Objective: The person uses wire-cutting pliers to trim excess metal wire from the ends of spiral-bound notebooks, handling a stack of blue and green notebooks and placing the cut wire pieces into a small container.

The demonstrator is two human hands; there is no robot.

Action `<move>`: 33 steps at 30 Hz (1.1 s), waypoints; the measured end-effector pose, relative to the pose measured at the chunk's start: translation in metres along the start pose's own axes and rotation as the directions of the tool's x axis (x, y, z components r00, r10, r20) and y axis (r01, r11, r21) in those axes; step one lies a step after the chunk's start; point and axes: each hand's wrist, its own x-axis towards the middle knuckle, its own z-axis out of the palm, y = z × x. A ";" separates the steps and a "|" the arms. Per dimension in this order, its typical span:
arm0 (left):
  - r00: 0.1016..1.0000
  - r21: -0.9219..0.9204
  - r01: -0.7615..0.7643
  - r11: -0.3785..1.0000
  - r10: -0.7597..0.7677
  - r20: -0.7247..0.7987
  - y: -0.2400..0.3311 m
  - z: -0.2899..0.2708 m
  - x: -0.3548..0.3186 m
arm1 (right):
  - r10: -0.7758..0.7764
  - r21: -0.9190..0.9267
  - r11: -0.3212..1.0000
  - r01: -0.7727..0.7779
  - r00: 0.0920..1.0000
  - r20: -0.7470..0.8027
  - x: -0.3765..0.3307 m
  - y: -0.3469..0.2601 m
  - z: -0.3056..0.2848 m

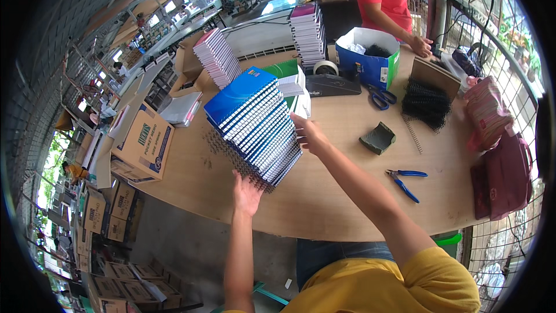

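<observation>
A tall, leaning stack of blue spiral notebooks (249,124) stands on the table in front of me, its coil edges facing me. My right hand (311,134) is against the stack's right side, with its fingertips partly hidden behind it. Low at the near left corner, my left hand (247,195) grips the stack's base, and some of its fingers are out of sight. Loose dark spiral coils (227,149) show along the stack's left side, close to my left hand. Just behind the stack lie green-covered notebooks (284,69).
Blue-handled pliers (410,181), a dark open block (377,138), scissors (382,98) and black coils (425,104) lie to the right. Farther back are a tape dispenser (333,84), a blue box (368,69) and another notebook stack (307,35). A carton (142,142) stands left; a person in red (382,0) is across.
</observation>
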 end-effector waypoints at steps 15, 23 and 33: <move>0.564 0.303 -0.801 0.516 0.820 0.096 0.111 0.082 0.060 | -0.649 -0.147 0.711 0.688 0.722 0.240 -0.078 -0.046 -0.003; 0.734 0.423 -0.665 0.616 0.644 0.215 0.073 0.059 0.090 | -0.595 -0.238 0.690 0.684 0.723 0.352 -0.065 -0.048 0.027; 0.680 0.643 -0.542 0.541 0.732 -0.043 0.055 0.076 0.062 | -0.677 -0.385 0.564 0.731 0.676 0.290 -0.068 -0.028 -0.003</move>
